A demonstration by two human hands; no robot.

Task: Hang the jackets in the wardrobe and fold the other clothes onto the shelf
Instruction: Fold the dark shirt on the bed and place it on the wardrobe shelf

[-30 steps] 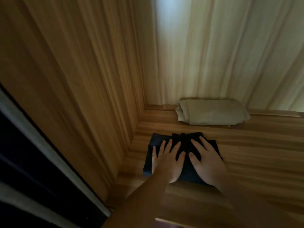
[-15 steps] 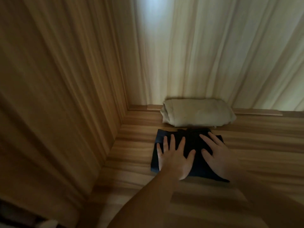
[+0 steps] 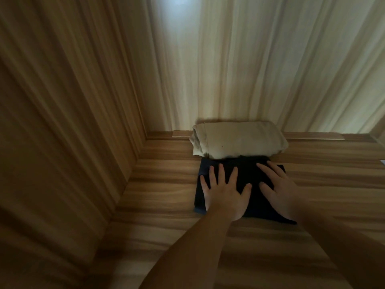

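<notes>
A dark navy folded cloth garment [image 3: 248, 174], roughly rectangular, lay flat on the wood-grain shelf board [image 3: 162, 197] of the wardrobe. Both hands were spread on top of it, palms down, fingers straight and splayed, so neither gripped or pinched the fabric; they only pressed on it. The left hand [image 3: 224, 196] covered the garment's left half, its fingertips reaching toward the far edge and its wrist over the near edge. The right hand [image 3: 280, 190] lay on the right half, angled slightly inward, with a strip of dark cloth showing between the two hands. The garment's near right corner stuck out past the right wrist.

Just behind the dark garment, a beige folded cloth bundle [image 3: 241, 140] sat against the pale back panel [image 3: 260, 69] of the wardrobe. The dark garment's far edge touched the bundle's front edge or slightly tucked under it; which, I could not tell. The bundle's folded layers showed at its left end.

The wooden side wall [image 3: 73, 111] rose on the left, well apart from the garment, with a bare band of shelf between them. Bare shelf board also ran to the right of both garments and toward the near edge under the forearms.
</notes>
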